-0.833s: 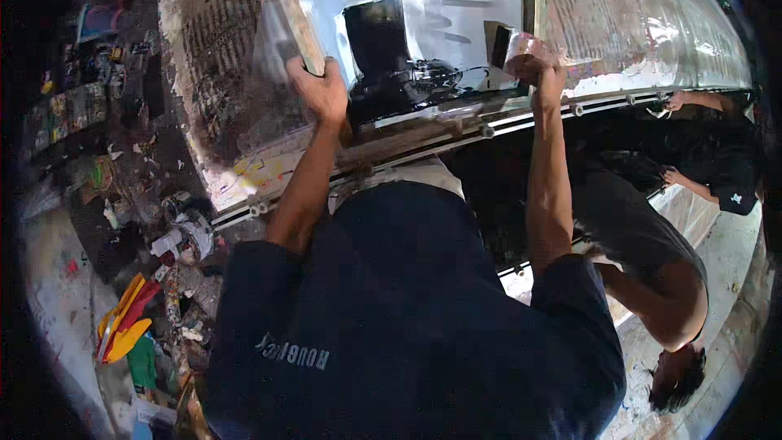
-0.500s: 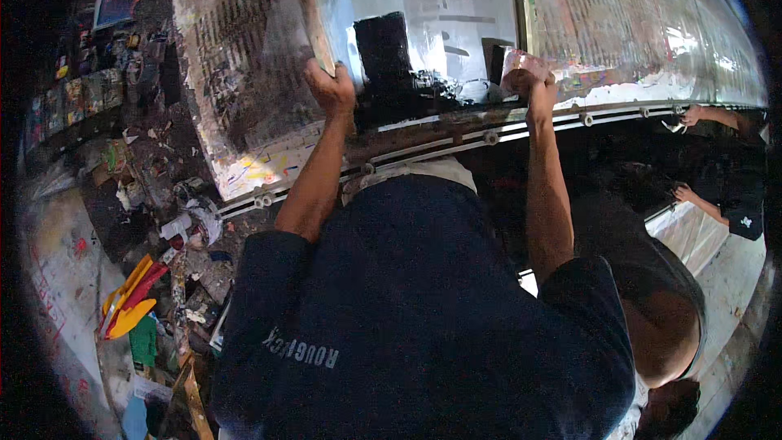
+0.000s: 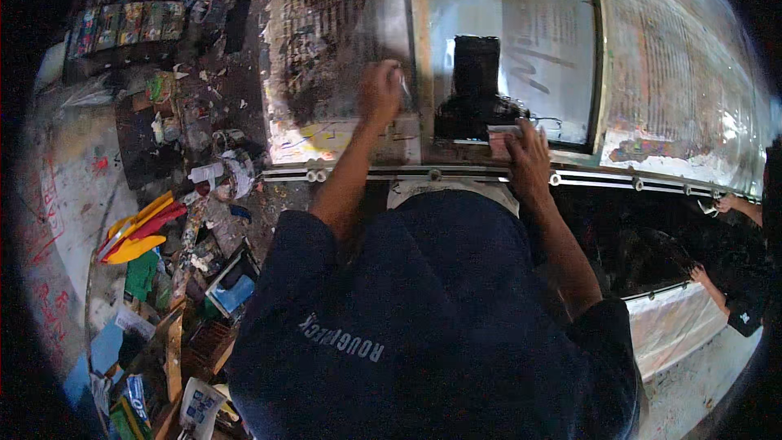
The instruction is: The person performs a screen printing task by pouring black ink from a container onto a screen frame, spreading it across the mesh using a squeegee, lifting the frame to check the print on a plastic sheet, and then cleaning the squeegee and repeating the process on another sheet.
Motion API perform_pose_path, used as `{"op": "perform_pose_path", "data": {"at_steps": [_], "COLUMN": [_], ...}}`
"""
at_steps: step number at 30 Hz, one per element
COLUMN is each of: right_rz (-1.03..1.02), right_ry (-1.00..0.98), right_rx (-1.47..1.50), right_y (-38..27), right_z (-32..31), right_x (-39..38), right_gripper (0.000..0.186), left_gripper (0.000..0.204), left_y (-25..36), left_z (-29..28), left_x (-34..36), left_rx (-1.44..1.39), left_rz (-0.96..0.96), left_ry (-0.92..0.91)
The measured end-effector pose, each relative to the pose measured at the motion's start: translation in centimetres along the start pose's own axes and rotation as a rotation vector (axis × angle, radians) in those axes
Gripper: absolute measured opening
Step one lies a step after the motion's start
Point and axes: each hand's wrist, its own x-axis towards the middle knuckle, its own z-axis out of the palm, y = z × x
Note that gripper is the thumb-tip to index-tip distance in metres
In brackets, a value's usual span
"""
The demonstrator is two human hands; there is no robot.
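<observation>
A screen-printing frame [image 3: 604, 49] with pale blue mesh lies on the long table ahead of me. Black ink [image 3: 475, 73] covers part of the mesh, thickest toward the near side. At the frame's near end, my right hand [image 3: 531, 159] grips a squeegee [image 3: 499, 143] with a pinkish-brown handle, its fingers bent over the top. My left hand [image 3: 381, 96] is raised above the stained table left of the frame, apart from the frame's edge. Motion smears its fingers, so whether anything is in them is unclear.
A metal rail [image 3: 489, 173] with ring-shaped stops runs along the table's near edge. Left of the table, scraps, containers and yellow-and-red sheets [image 3: 140, 232] litter the floor. At far right, another person's hands [image 3: 733, 207] show near the rail.
My left hand has let go of the frame's left edge and lifted away. The right hand and squeegee stay at the frame's near end. The view has shifted left.
</observation>
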Motion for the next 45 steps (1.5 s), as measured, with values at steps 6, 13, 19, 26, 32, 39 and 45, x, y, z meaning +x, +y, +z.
{"op": "perform_pose_path", "data": {"at_steps": [6,13,19,26,32,39,45], "right_rz": [0.053,0.235,0.473,0.425,0.468,0.499,0.33], "right_ry": [0.027,-0.114,-0.168,-0.125,-0.219,-0.205,-0.021], "right_rx": [0.007,0.399,0.514,0.576,0.539,1.172,2.242], "right_y": [-4.0,-15.9,-20.0,-20.2,-20.0,-24.1,-30.9], "right_z": [-1.8,6.4,9.9,10.2,10.8,11.1,8.6], "right_x": [0.1,5.8,5.7,3.1,3.2,11.9,23.5], "right_gripper": [0.042,0.038,0.035,0.037,0.037,0.058,0.097], "left_gripper": [0.039,0.067,0.066,0.039,0.038,0.025,0.02], "left_y": [-6.8,-7.8,-8.8,-7.6,-2.4,8.7,16.7], "left_z": [-11.8,-15.0,-15.3,-17.7,-22.3,-35.4,-46.2], "left_x": [0.3,-1.7,0.4,5.6,11.1,15.4,14.5], "left_rx": [0.301,0.5,0.607,-0.042,-0.077,-0.138,-0.496], "left_rz": [-0.141,0.025,0.079,0.285,0.322,0.447,0.58], "left_ry": [-0.292,-0.425,-0.628,-0.687,-0.509,-0.585,-0.418]}}
